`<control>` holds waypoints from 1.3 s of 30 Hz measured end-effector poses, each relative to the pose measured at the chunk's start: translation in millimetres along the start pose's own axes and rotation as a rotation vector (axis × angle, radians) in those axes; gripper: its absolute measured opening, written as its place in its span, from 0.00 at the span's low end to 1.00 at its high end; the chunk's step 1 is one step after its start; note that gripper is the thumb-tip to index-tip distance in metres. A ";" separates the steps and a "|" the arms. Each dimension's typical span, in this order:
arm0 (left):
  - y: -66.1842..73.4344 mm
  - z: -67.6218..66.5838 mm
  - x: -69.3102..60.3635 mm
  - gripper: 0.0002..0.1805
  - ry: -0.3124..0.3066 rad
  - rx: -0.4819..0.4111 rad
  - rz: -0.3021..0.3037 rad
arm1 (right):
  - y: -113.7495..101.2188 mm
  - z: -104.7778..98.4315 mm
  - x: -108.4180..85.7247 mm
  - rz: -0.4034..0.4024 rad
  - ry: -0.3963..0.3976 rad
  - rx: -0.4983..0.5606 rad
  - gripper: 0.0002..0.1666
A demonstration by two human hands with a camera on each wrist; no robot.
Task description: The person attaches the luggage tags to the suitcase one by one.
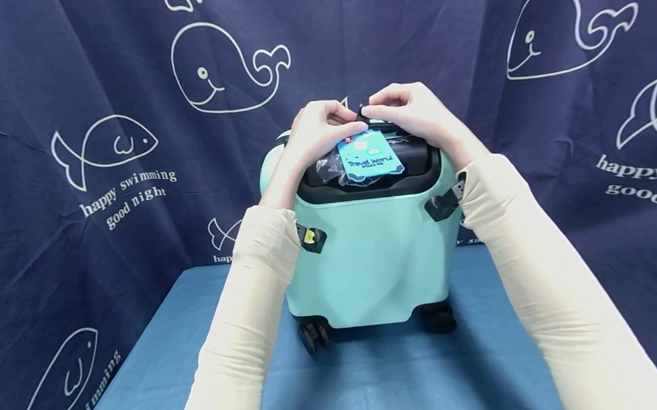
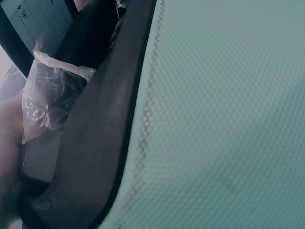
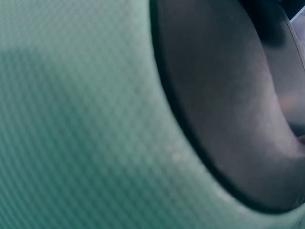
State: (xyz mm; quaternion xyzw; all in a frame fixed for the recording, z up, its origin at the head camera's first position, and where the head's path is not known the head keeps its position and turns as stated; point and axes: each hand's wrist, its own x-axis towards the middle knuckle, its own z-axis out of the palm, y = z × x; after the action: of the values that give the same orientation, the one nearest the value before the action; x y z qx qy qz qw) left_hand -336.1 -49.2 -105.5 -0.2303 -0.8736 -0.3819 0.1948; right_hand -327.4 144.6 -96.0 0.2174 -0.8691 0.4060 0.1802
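A mint-green suitcase [image 1: 369, 258] stands upright on its black wheels, its black-trimmed top recess [image 1: 355, 191] facing up. Above that recess hangs a blue luggage tag [image 1: 371, 155] reading "Travel World". My left hand [image 1: 322, 129] pinches the tag's black strap [image 1: 363, 110] near the tag's upper end. From the other side, my right hand [image 1: 415, 112] pinches the strap between thumb and forefinger. Crumpled clear plastic [image 2: 52, 100] wraps part of the black handle beside the tag. In the left wrist view, the tag's lined back [image 2: 35, 24] shows "Tel". The right wrist view holds mostly green shell [image 3: 86, 114] and black trim.
A blue cloth [image 1: 364, 381] covers the table under the suitcase. Behind and at the sides hangs a navy curtain [image 1: 343, 39] with white whale and fish drawings. Dark wrist straps [image 1: 443, 205] sit at both sleeve cuffs, close to the suitcase front.
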 end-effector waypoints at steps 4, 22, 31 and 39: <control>1.9 -0.8 0.8 0.15 0.004 -0.007 0.006 | 0.5 -0.7 0.0 -0.046 0.015 0.078 0.14; 2.4 9.4 -1.7 0.14 0.015 -0.035 0.058 | 0.8 -5.8 2.6 0.022 -0.055 -0.110 0.18; -1.5 4.7 -1.9 0.15 0.056 -0.048 0.093 | 0.8 2.2 9.2 -0.002 -0.046 0.031 0.12; -0.4 6.3 -10.6 0.12 0.217 -0.103 0.208 | 0.6 3.7 10.2 0.015 -0.029 0.060 0.12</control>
State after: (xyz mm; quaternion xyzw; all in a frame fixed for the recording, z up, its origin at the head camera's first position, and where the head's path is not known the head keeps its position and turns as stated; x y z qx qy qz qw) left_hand -328.7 -47.4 -115.2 -0.2867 -0.7980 -0.4267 0.3145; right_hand -336.7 139.7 -93.6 0.2222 -0.8608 0.4298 0.1579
